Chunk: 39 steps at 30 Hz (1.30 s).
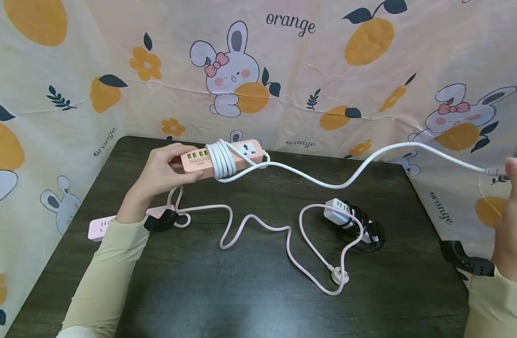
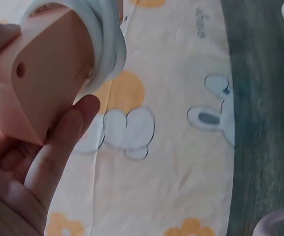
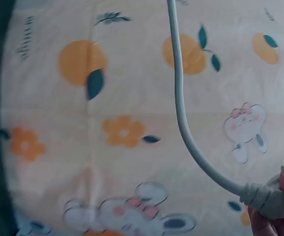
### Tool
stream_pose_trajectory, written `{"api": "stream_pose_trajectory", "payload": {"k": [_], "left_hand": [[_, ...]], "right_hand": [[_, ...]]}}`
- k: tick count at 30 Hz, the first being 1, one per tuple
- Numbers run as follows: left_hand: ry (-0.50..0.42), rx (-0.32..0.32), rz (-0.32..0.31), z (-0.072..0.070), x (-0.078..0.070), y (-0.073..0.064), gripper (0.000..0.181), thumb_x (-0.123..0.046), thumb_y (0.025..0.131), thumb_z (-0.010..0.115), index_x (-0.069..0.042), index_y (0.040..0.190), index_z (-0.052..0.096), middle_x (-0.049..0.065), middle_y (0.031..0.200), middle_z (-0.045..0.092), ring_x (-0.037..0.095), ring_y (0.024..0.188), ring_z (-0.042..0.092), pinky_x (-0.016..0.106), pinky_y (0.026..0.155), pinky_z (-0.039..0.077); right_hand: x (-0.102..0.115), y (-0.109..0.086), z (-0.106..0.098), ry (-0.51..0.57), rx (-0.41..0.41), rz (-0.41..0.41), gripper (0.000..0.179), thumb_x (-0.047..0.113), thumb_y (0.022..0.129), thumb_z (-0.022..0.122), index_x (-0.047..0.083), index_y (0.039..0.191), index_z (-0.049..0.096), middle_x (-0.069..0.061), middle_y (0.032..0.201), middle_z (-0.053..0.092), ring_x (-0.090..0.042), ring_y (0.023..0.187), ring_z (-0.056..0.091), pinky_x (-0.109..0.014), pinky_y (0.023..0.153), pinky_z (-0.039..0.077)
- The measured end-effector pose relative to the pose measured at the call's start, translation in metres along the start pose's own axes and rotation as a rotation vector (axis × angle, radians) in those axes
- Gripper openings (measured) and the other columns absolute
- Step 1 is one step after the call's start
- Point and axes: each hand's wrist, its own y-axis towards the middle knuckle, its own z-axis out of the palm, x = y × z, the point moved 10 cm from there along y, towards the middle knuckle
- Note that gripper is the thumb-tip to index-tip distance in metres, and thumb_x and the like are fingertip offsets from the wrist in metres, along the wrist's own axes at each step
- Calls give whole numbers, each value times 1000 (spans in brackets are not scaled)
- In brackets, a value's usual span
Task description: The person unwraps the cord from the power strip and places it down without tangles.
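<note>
Pinching the plug [image 3: 275, 203] at the right edge, the right hand [image 1: 509, 220] could loosen the white cord's [image 3: 178, 83] coils by tugging too hard on the peach power strip [image 1: 199, 164] at upper centre, which the left hand [image 1: 161, 169] grips by its end. The frame cuts off the right hand's edge; the left sleeve [image 1: 110, 272] partly hides a pink strip [image 1: 99, 228], middle left.

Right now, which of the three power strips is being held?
The peach strip, in the left hand, with white cord wound round it; the pink strip and white strip lie on the table.

Soft glare on tabletop [image 1: 199, 300], dim wrist views
</note>
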Motion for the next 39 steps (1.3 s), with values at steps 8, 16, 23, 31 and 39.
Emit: {"api": "stream_pose_trajectory", "payload": {"k": [8,16,23,31,39], "left_hand": [[-24,-107,-34,-27,6,-1,44,11,65,76,8,108,65,-7,92,61,1,72,57,9,62,49],[-65,-103,-72,-29,6,0,40,12,67,74,10,106,65,-14,93,62,0,73,59,10,64,50],[-100,-93,-55,-27,1,0,40,14,66,73,11,105,64,-11,91,63,2,71,58,11,62,50],[-94,-125,-8,-32,-17,2,39,15,64,73,11,102,65,-12,90,64,3,68,56,10,60,49],[-144,-129,12,-34,-26,-1,40,20,62,71,15,101,64,-9,90,65,5,68,56,12,60,50]], "right_hand": [[-66,-30,-34,175,4,24,29,-1,81,69,12,106,64,8,97,62,1,88,58,-5,78,43],[-123,-61,-44,-217,117,78,29,0,81,69,28,87,60,31,75,57,16,67,55,0,61,42],[-189,-80,-50,-210,239,485,24,10,78,74,27,70,60,19,59,58,6,54,56,-12,48,48],[-226,-93,-74,-200,295,743,16,23,82,71,22,75,57,15,62,57,1,56,60,-19,56,53],[-253,-118,-70,-271,602,793,16,31,84,70,17,82,62,13,75,61,-3,70,64,-25,72,55]]}}
